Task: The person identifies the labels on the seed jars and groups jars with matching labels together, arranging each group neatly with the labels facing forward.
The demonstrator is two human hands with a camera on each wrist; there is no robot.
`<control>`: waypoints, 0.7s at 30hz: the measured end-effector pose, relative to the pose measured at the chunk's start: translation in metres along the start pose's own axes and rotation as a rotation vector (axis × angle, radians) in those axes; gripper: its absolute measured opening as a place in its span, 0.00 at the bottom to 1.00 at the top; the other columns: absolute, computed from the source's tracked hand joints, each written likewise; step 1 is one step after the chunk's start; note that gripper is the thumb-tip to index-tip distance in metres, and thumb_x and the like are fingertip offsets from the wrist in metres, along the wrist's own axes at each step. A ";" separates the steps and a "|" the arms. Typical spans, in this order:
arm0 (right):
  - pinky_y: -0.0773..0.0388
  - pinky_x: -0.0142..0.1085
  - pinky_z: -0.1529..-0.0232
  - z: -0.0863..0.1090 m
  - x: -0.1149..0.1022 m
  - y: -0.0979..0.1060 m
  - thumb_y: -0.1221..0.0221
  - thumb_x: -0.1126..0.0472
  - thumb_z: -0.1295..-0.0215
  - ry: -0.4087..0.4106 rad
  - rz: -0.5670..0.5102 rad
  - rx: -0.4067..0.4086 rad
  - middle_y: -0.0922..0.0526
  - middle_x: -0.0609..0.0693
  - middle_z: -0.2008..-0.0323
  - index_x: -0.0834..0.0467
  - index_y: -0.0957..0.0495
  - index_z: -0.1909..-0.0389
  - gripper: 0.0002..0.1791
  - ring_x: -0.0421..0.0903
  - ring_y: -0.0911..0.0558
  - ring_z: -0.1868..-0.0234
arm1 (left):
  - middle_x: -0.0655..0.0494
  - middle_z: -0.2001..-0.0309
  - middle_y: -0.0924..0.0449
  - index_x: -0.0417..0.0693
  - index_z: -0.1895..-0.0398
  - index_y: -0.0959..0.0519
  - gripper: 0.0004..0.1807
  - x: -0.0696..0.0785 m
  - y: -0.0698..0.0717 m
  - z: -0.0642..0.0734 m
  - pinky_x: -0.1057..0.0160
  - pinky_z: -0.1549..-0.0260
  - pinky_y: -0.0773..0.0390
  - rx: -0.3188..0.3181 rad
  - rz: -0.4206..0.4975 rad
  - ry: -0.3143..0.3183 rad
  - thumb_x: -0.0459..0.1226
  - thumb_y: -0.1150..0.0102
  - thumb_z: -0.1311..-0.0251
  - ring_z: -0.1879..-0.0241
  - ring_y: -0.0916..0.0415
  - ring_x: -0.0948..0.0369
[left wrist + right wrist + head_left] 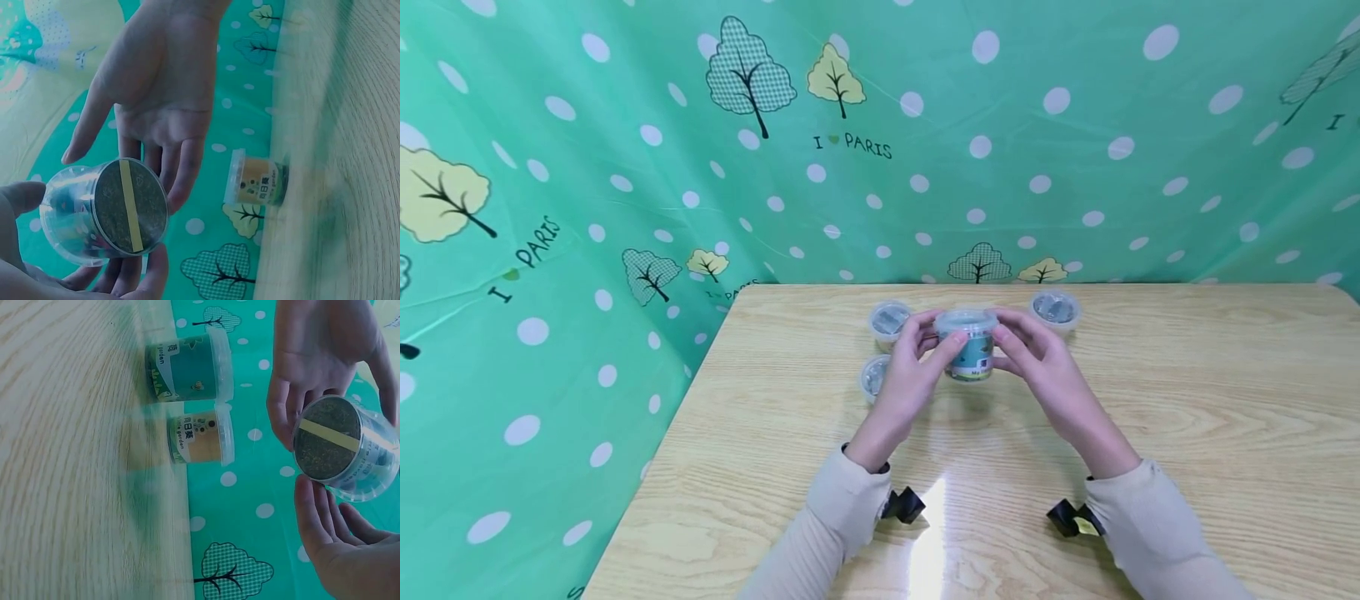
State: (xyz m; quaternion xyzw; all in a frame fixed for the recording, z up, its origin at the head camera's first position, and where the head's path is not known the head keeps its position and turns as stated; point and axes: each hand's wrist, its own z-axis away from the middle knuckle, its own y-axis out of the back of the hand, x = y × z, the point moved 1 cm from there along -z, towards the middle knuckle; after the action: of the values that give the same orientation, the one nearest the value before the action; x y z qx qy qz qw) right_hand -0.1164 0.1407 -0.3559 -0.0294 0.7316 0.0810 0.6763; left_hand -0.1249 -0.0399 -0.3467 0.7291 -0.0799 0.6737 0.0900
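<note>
Starting at your left, the teal cup (192,367) stands on the table (737,400), partly hidden in the head view by your arm, and just behind it stands the left orange cup (199,436). Next comes your left hand (917,360), which grips the held cup (968,348) from its side, thumb on the front and fingers curling round behind. The held cup is up off the table, between your 2 hands and roughly upright, its label facing you. Both wrist views show its base, dark brown with 1 yellow strip across it (whether its lid is on, you cannot tell from here). Your right hand (1037,354) holds the opposite side, thumb near the rim and fingers reaching behind, so both grips are about as wide as the cup. Farther right, the right orange cup (257,181) stands near the table's far edge, beyond your right hand and apart from the other 2 standing cups. As for progress, judging by these views, you have 1 of 4 cups picked up and steadied in both hands; setting it down is not yet done. The other 3 stand upright, untouched by your fingers as far as shows, and whether any needs handling is unclear.
</note>
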 end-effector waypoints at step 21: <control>0.19 0.27 0.48 0.002 -0.003 0.001 0.43 0.49 0.28 -0.053 0.028 0.067 0.27 0.62 0.38 0.62 0.37 0.30 0.33 0.37 0.21 0.46 | 0.46 0.39 0.27 0.44 0.29 0.37 0.33 -0.007 0.002 -0.003 0.57 0.44 0.21 -0.054 0.022 0.052 0.45 0.40 0.33 0.39 0.28 0.52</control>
State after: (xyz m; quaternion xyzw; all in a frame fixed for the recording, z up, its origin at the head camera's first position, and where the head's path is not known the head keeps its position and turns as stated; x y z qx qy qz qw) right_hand -0.1145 0.1414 -0.3529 0.0055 0.7160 0.0666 0.6949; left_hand -0.1288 -0.0408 -0.3536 0.7076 -0.1036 0.6911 0.1045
